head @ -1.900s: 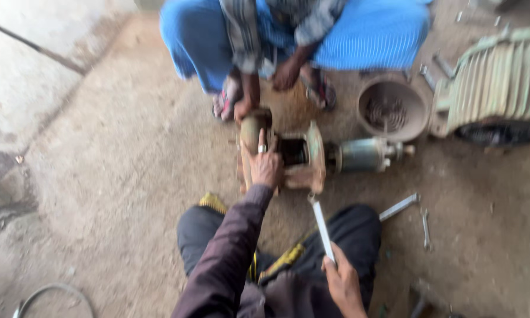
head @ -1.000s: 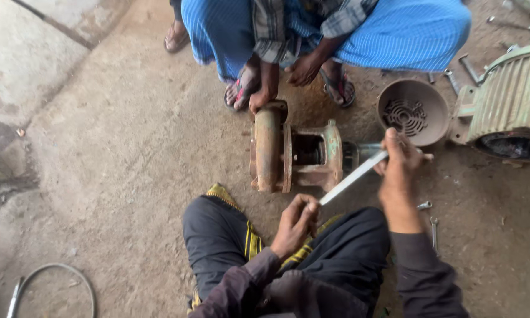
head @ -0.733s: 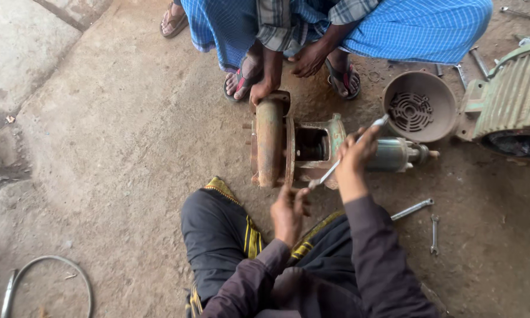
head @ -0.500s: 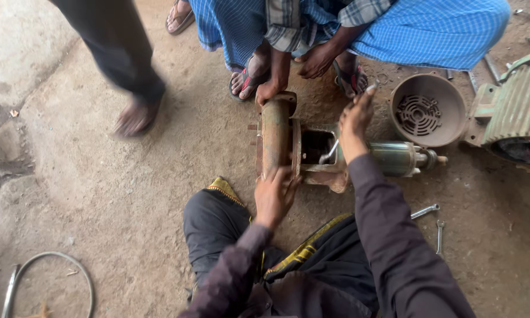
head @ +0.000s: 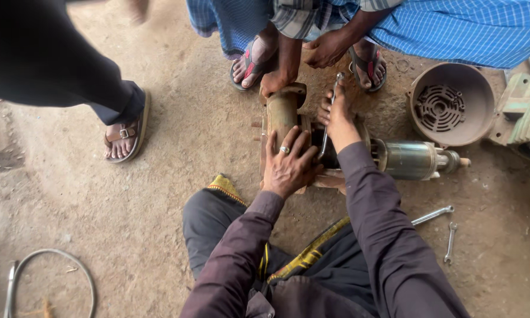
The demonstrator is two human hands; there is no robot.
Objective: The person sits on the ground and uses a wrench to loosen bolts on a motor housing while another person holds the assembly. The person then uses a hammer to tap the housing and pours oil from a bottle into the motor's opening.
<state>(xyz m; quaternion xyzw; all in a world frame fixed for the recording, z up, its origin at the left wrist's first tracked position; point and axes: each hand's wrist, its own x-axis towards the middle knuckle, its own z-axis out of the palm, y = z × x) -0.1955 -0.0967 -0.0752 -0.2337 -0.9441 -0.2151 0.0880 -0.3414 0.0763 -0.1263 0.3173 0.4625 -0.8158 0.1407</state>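
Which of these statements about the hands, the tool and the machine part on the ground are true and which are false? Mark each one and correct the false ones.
1. The left hand lies flat on the rusty machine housing. True.
2. The right hand grips a long metal tool. True.
3. The round fan cover sits on top of the housing. False: it stands apart on the ground to the right.
4. Two spanners lie on the ground right of the person's leg. True.
5. The co-worker's hand is clear of the housing. False: it rests on the housing's far end.
6. The left hand wears no ring. False: a ring shows on one finger.
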